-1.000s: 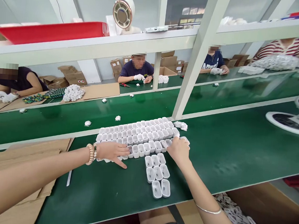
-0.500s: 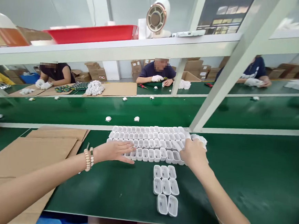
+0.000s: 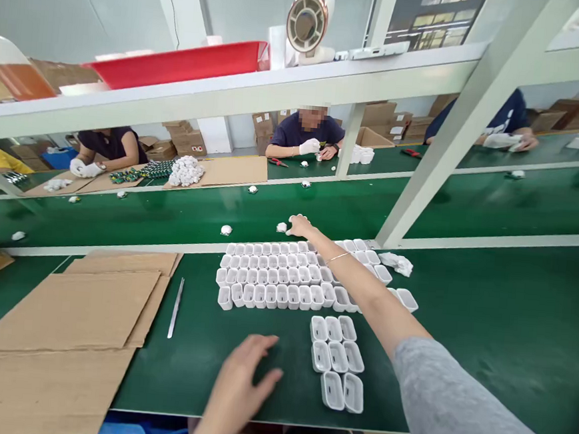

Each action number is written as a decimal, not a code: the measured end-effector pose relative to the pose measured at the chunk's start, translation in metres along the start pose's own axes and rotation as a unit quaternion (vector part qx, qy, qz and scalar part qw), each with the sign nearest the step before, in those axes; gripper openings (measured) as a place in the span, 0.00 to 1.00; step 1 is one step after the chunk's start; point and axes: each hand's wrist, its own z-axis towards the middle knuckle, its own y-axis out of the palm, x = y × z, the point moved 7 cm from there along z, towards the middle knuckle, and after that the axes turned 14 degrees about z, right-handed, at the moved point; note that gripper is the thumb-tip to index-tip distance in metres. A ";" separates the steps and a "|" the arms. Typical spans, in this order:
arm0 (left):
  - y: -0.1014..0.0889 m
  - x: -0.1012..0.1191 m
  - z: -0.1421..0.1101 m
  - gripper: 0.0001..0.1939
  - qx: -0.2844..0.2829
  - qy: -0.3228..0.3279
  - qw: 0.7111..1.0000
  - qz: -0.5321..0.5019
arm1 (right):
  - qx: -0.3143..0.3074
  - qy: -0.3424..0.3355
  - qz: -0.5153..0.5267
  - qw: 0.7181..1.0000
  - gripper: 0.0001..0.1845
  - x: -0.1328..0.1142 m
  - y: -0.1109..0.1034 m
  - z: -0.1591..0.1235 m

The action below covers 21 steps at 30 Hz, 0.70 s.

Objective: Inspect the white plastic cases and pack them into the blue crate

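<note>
Head view: right hand (image 3: 300, 226) parted beside white piece (image 3: 281, 228); left hand (image 3: 240, 382), fingers spread

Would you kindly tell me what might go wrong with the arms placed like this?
The right hand reaches across the rows of white cups, so the forearm might knock some out of line. The small white piece beside that hand could be fumbled. The left hand, not far from the separate group of cups, might bump them if it swings over.
</note>
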 end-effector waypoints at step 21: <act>0.059 0.058 0.019 0.04 0.022 0.090 0.995 -0.022 | 0.040 -0.016 0.092 0.995 0.18 0.044 -0.017 -0.005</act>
